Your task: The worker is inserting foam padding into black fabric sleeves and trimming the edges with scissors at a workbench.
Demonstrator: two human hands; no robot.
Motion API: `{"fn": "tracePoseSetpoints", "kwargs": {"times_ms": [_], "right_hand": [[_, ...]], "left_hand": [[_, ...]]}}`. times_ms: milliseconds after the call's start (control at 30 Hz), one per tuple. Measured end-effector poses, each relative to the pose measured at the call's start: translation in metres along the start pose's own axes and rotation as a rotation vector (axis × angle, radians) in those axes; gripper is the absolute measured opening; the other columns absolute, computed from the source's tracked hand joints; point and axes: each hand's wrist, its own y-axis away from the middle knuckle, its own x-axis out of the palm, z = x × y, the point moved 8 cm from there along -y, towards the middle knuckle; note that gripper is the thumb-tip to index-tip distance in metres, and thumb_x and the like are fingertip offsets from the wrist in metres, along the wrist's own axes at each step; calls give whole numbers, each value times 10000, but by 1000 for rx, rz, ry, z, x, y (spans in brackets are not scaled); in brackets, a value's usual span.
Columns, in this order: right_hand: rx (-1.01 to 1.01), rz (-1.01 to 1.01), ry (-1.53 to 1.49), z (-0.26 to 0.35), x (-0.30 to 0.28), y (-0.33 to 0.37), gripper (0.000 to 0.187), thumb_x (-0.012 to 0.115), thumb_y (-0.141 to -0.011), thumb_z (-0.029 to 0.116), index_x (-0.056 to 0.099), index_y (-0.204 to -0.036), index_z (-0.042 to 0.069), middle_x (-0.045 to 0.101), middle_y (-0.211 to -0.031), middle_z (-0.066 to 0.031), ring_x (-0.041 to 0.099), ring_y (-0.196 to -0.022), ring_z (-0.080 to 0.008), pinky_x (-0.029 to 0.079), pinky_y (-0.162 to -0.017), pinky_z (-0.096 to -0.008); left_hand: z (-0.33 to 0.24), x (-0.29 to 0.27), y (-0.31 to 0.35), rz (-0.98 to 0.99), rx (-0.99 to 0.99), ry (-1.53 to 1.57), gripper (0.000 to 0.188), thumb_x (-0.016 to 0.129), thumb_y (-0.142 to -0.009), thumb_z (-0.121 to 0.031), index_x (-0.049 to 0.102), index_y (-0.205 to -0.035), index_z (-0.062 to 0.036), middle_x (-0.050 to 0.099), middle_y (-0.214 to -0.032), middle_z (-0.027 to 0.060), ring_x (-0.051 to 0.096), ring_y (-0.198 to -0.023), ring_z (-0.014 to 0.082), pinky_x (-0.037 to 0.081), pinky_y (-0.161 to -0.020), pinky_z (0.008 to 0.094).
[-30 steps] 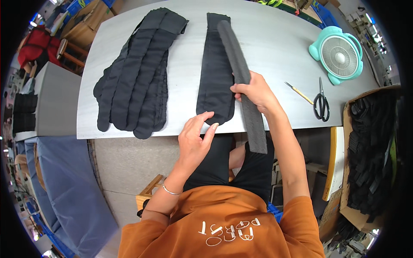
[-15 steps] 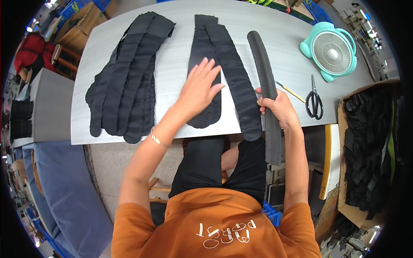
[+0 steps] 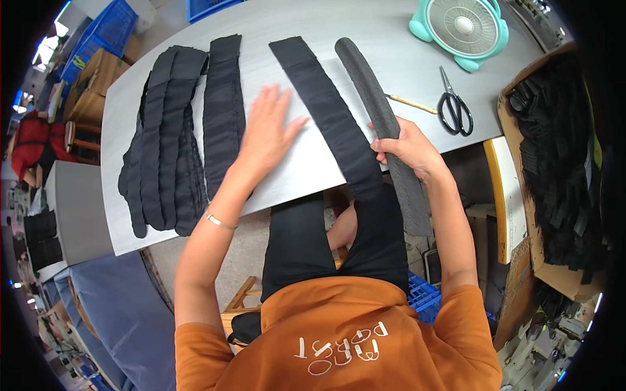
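Note:
My right hand is closed around a long dark grey foam strip, thumb on top, its lower end hanging past the table edge. Left of the foam, a single black fabric strip lies slantwise, its near end over the table edge by my lap. My left hand is flat with fingers spread, at the right edge of another black fabric strip; whether it presses on that strip is hard to tell. Beyond it on the left lies an overlapping pile of similar black strips.
On the grey table to the right are black-handled scissors, a thin yellow-handled tool and a turquoise fan. A cardboard box of black pieces stands at the right. Blue fabric drapes at the lower left.
My left hand has moved left, and the middle black strip now lies closer to the pile, apart from the slanted one. The right hand still holds the foam strip. The view has shifted.

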Motion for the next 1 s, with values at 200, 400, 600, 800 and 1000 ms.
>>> {"fn": "tracePoseSetpoints", "kwargs": {"times_ms": [200, 400, 600, 800, 1000], "right_hand": [[-169, -266, 514, 0, -12, 43, 607, 591, -973, 399, 485, -1367, -50, 669, -1028, -231, 657, -885, -295, 508, -824, -382], [-344, -570, 1025, -23, -11, 106, 631, 599, -954, 422, 430, -1486, 128, 510, -922, -180, 532, -848, -355, 459, -787, -438], [-519, -741, 1098, -35, 14, 141, 769, 789, -775, 240, 468, -1473, 202, 493, -964, -117, 506, -870, -299, 423, -755, -397], [-591, -900, 1248, -43, 15, 157, 717, 674, -758, 79, 517, -1444, 220, 478, -958, -88, 498, -838, -250, 417, -776, -369], [-586, -922, 1257, -47, 15, 164, 692, 666, -781, 92, 508, -1446, 201, 477, -930, -87, 489, -808, -247, 411, -772, -358]], "left_hand": [[-10, 51, -38, 110, 35, -72, 724, 573, -935, -539, 436, -1479, -81, 331, -1559, 233, 230, -1483, 381, 156, -1199, 513], [-25, 26, -42, -115, 15, -52, 688, 688, -906, -396, 457, -1447, -38, 363, -1541, 235, 297, -1458, 379, 243, -1183, 446], [-91, 17, 25, -61, -20, 413, 510, 599, -968, -256, 502, -1399, -2, 520, -1419, 231, 485, -1335, 337, 352, -1121, 415], [-84, 36, 62, -148, -550, 1617, 494, 359, -1060, -320, 527, -1320, 66, 615, -1283, 235, 609, -1176, 286, 483, -1010, 407], [-72, 39, 96, -300, -615, 1329, 274, 530, -1020, -130, 579, -1232, 37, 664, -1167, 158, 676, -1026, 231, 575, -895, 337]]}}
